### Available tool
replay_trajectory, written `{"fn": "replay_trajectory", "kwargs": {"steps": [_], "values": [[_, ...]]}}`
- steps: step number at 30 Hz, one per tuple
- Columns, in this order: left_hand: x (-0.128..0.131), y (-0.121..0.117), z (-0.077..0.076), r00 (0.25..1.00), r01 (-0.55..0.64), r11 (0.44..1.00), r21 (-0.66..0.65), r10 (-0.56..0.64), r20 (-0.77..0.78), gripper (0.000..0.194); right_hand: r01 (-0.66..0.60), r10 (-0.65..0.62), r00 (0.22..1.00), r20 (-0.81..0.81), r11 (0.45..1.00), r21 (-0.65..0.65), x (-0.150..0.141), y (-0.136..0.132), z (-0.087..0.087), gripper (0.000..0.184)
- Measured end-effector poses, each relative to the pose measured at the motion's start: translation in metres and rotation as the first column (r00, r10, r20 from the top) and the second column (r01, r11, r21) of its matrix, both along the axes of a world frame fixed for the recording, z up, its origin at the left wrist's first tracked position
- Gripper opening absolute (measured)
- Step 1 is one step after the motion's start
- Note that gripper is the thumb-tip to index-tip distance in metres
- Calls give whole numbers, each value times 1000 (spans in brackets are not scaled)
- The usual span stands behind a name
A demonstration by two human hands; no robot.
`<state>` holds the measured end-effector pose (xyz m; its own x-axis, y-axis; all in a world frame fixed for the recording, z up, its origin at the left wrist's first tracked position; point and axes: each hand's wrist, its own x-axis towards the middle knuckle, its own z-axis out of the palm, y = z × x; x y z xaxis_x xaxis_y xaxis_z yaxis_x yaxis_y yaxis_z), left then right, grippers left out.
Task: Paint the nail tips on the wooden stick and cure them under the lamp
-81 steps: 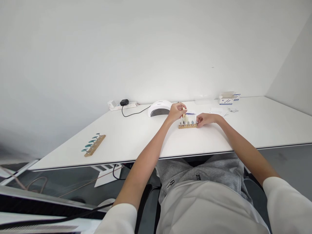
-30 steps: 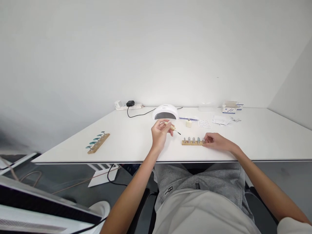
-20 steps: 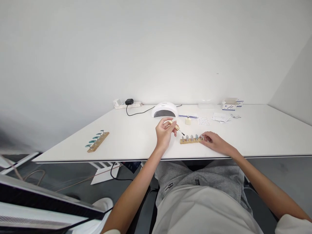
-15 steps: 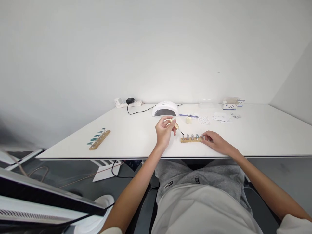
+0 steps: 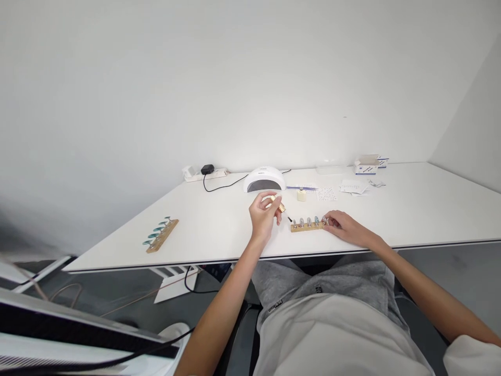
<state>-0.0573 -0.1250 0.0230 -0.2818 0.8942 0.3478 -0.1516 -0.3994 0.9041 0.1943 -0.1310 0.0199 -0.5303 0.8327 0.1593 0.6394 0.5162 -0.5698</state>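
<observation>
My left hand (image 5: 262, 215) is closed on a nail polish brush (image 5: 278, 204), its fingers round the gold cap. The dark bristles point down and right, just left of the end of a wooden nail tip stand (image 5: 305, 227). Several glittery silver and bluish nail tips (image 5: 309, 221) stand upright on short metal posts along it. My right hand (image 5: 344, 226) is closed at the stand's right end, fingertips around the last nail tip and the wood there. Behind the stand sits a small pale yellow polish bottle (image 5: 301, 195) without its brush cap.
A white nail lamp (image 5: 265, 179) stands behind my left hand. A second wooden stand (image 5: 162, 237) with teal nail tips is at the left. Sticker sheets (image 5: 326, 194), a blue-purple stick (image 5: 301, 188), papers (image 5: 353, 186), a small box (image 5: 366, 165) and a power strip (image 5: 207, 175) lie toward the back.
The brush tip has shifted slightly left and down, away from the leftmost nail tip. My right hand stays at the stand's end. The camera view has tilted a little.
</observation>
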Motion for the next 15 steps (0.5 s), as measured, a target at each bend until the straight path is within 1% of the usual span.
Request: {"fn": "replay_trajectory", "kwargs": {"steps": [7,10,12,15], "values": [[-3,4,0,990,-38,997,-64,46,134,39,-18,18,1000,-2,1000,17,3,3,-5,30],[-3,4,2,988,-27,997,-70,37,150,40,-20,20,1000,-7,1000,17,3,4,-8,31],[-2,3,3,990,-8,998,-56,16,143,40,-12,12,1000,-22,1000,2,3,4,-9,33],[-2,1,3,991,5,1000,-29,-2,131,40,-7,2,998,-67,998,-70,9,7,-9,38]]}}
